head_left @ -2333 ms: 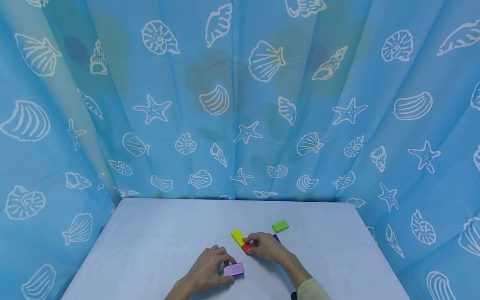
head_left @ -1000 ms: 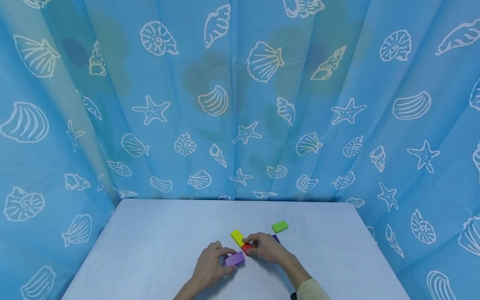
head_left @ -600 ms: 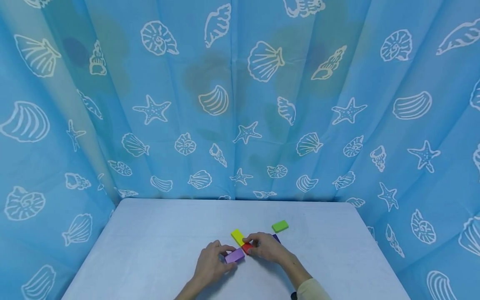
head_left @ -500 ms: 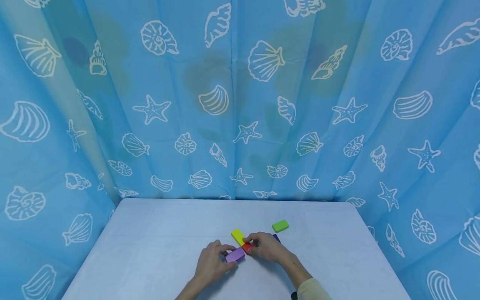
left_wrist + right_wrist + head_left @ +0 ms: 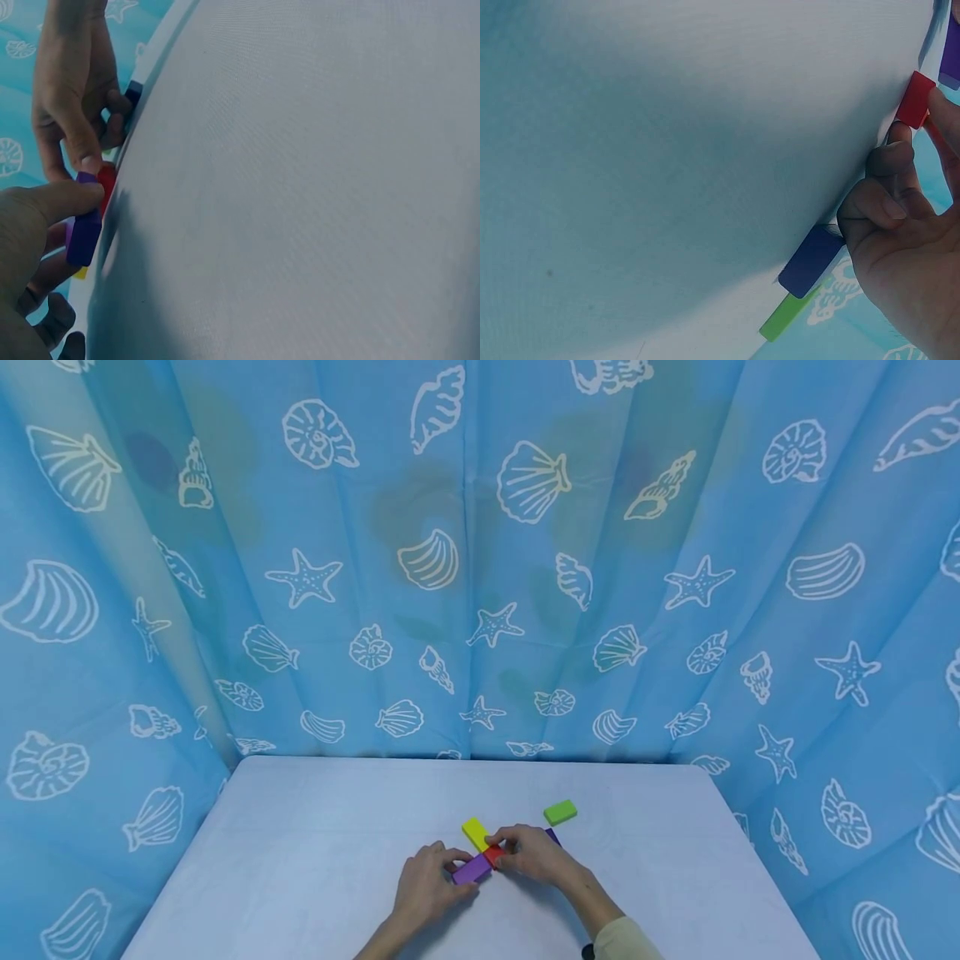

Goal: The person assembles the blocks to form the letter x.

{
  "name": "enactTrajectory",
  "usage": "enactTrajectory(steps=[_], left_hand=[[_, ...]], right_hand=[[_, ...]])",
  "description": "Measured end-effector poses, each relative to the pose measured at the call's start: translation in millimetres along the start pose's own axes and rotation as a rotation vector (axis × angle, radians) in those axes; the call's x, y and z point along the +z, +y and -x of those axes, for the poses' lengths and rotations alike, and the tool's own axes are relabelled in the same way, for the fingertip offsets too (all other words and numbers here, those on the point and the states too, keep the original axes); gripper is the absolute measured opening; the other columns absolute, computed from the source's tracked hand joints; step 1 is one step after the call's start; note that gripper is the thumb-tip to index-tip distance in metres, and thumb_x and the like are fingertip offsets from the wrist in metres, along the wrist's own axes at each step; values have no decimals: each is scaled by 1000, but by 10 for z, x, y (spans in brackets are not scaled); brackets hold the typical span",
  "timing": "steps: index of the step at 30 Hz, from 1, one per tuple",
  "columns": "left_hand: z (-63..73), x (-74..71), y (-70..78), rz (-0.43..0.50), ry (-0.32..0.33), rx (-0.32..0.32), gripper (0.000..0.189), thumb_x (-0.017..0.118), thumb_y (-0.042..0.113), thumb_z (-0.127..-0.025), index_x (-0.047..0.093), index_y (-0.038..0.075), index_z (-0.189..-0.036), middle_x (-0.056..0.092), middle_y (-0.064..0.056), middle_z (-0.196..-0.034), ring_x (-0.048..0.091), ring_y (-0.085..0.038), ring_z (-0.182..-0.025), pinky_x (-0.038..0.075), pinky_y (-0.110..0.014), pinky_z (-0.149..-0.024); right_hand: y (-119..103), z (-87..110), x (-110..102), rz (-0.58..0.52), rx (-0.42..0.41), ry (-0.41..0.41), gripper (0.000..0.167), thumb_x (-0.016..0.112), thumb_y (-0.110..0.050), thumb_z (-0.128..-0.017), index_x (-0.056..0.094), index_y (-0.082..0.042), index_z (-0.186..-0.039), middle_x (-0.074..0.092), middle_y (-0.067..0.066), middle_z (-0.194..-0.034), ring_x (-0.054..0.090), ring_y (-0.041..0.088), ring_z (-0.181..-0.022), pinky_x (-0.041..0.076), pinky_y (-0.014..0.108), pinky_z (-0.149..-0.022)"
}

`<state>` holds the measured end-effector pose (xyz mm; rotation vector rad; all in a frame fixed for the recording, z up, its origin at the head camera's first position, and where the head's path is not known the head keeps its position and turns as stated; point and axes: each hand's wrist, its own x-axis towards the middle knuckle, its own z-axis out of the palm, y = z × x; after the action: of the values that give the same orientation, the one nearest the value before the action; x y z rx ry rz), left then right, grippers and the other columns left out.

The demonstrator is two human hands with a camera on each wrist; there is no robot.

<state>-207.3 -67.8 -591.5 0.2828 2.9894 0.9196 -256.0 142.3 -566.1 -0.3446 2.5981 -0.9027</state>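
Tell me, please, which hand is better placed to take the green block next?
Probably the right hand: it is nearer the green block, though it pinches the red block. The left hand is farther away and holds the purple block.

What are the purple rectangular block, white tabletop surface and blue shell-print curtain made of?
Purple rectangular block: painted wood or plastic, can't tell which; smooth, evenly coloured faces, no visible grain.
White tabletop surface: probably cloth, matte; the left wrist view shows a fine weave-like texture.
Blue shell-print curtain: thin fabric or plastic sheet, soft sheen; hangs in folds, with coloured blotches apparently showing through.
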Motion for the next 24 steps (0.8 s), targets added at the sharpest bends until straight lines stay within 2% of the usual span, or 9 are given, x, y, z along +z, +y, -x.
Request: enactTrajectory(steps=[7, 19, 24], left_hand=[[-27, 36, -5, -15, 11, 2, 43, 88, 46, -71, 76, 28, -108, 51, 13, -77, 47, -7, -74, 36, -32, -69], [-57, 100, -18, -10, 18, -3, 43, 88, 47, -70, 77, 28, -107, 51, 13, -76, 45, -7, -72, 35, -33, -69], [-66, 116, -11, -24, 18, -3, 43, 88, 46, -70, 77, 27, -107, 51, 12, -75, 46, -7, -71, 35, -34, -70]], right_hand=[[-2, 5, -2, -5, -7, 7, 32, 79, -20, -86, 74, -24, -117, 64, -5, -96, 54, 18, -89, 47, 45, -86], [3, 9, -11, -19, 0, -5, 30, 78, -19, -88, 73, -25, -116, 66, -3, -104, 55, 19, -94, 49, 48, -92], [-1, 14, -18, -26, 4, -7, 29, 78, -18, -88, 74, -25, -116, 65, -3, -102, 55, 19, -93, 49, 48, -91]])
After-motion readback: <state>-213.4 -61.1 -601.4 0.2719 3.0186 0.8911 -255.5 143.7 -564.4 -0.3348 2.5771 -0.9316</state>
